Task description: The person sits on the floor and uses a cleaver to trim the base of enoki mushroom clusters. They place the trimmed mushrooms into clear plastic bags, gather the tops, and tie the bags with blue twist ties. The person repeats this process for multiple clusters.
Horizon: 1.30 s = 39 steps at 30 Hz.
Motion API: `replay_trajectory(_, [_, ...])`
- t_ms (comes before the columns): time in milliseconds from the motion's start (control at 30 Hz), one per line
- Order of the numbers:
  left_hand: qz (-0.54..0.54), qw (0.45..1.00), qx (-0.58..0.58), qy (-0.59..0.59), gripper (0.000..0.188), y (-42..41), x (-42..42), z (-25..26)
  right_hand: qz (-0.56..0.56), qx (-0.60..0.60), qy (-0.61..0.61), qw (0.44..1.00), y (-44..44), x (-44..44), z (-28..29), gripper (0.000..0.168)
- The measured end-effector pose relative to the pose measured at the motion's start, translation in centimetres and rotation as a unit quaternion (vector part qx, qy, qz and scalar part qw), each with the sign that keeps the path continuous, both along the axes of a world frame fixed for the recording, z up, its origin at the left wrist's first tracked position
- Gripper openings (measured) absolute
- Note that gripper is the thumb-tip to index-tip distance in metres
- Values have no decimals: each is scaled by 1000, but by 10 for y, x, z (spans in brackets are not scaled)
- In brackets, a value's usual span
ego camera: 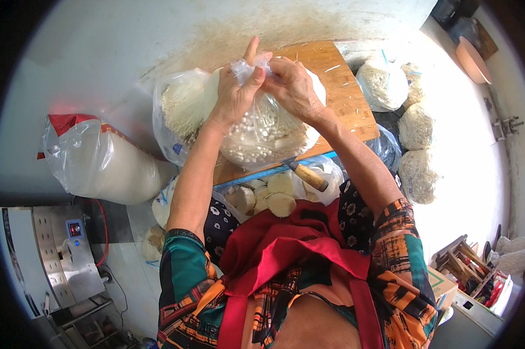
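Note:
A clear plastic bag of enoki mushrooms (266,137) rests on a wooden board (349,98), its white caps facing me. Both hands grip its gathered neck (244,72). My left hand (236,94) pinches the plastic at the thumb, with one finger pointing up. On the other side, my right hand (293,83) has its fingers curled around the twisted plastic. A knife with a wooden handle (308,174) lies at the board's near edge, its blade mostly hidden under the bag. Another bag of enoki (181,107) stands to the left of the filled one.
Several tied mushroom bags (417,126) sit on the floor at right. Cut mushroom bases (282,196) fill a bag below the board. A large plastic sack (109,161) leans by the wall. A metal machine (61,253) with a red cable (103,231) stands lower left.

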State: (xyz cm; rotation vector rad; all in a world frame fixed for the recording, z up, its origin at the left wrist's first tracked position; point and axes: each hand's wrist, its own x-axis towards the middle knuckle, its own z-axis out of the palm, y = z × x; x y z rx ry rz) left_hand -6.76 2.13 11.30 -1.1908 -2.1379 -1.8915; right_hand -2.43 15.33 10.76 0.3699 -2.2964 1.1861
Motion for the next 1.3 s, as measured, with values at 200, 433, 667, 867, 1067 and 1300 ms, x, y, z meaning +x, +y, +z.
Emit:
replay_trajectory(200, [24, 997, -45, 53, 102, -3, -6, -6, 30, -179, -43, 982, -5, -8, -15, 14])
replay_trajectory(433, [69, 973, -178, 128, 116, -7, -9, -11, 93, -316, -147, 933, -2, -4, -5, 16])
replay_trajectory(667, [89, 950, -266, 141, 83, -1, -5, 3, 106, -287, -129, 943, -1, -8, -7, 18])
replay_trajectory(867, [106, 942, -290, 132, 46, 0, -4, 6, -31, 136, 201, 970, 3, -7, 13, 17])
replay_trajectory(1067, [135, 928, -306, 166, 44, 5, -1, 9, -37, 137, 38, 989, -5, 8, 25, 14])
replay_trajectory(1300, [162, 887, -369, 224, 50, 5, -8, 2, -43, 121, 17, 992, 0, 10, 24, 16])
